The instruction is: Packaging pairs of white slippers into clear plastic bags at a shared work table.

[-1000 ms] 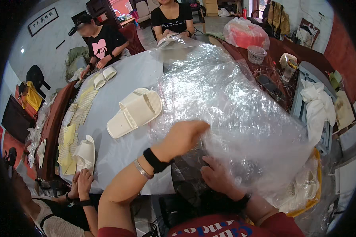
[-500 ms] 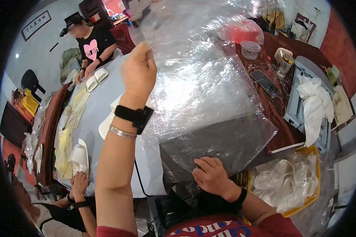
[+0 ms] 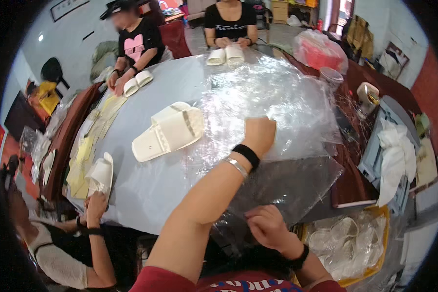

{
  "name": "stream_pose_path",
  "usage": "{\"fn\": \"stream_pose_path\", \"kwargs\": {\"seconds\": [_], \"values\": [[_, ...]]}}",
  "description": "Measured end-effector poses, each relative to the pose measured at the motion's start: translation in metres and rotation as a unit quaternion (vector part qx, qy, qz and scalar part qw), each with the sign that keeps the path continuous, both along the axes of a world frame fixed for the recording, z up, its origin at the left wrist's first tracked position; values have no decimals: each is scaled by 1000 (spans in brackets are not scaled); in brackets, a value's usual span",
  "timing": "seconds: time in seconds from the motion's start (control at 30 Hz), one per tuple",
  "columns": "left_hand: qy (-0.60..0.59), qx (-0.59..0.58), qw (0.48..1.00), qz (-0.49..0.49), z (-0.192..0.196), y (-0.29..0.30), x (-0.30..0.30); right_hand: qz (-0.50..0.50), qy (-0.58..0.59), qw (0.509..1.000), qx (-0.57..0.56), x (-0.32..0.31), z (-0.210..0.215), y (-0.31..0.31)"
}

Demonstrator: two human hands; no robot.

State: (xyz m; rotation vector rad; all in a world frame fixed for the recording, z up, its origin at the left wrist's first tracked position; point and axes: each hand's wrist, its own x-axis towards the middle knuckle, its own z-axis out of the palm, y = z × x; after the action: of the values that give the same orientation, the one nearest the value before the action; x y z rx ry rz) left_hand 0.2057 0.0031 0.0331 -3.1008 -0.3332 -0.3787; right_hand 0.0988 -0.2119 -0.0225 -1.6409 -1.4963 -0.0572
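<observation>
A large clear plastic bag [image 3: 297, 180] lies spread over the table at my front right. My left hand [image 3: 261, 136] is a fist on top of it; its fingertips are hidden, so what it grips cannot be made out. At the bag's near edge my right hand [image 3: 267, 226] is curled, thumb and fingers closed on the plastic. Left of the bag, a pair of white slippers [image 3: 168, 131] rests on the table, one partly over the other. The plastic comes right up to the slippers' far right end.
Around the grey-white table [image 3: 136, 190], three co-workers handle white slippers. A yellow crate [image 3: 382, 243] of bagged slippers stands at my lower right. Grey-blue equipment [image 3: 382, 141] with white cloth, a clear tub [image 3: 331, 78] and a red bagged bundle [image 3: 321, 51] sit along the right.
My left hand has come down and right from its raised position, and the plastic it held up now lies flat. The slippers and a far co-worker have come into view. My right hand stays near the edge.
</observation>
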Motion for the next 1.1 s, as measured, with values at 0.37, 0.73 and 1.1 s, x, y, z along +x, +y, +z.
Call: {"fn": "stream_pose_path", "kwargs": {"seconds": [0.37,0.73,1.1], "values": [[-252,-271,927,58,16,70,-50,-208,45,970,116,29,60,-91],[-320,-352,820,320,-40,173,-181,-227,42,959,166,23,68,-86],[-181,-520,796,252,-17,156,-231,-408,34,834,371,49,86,-159]]}}
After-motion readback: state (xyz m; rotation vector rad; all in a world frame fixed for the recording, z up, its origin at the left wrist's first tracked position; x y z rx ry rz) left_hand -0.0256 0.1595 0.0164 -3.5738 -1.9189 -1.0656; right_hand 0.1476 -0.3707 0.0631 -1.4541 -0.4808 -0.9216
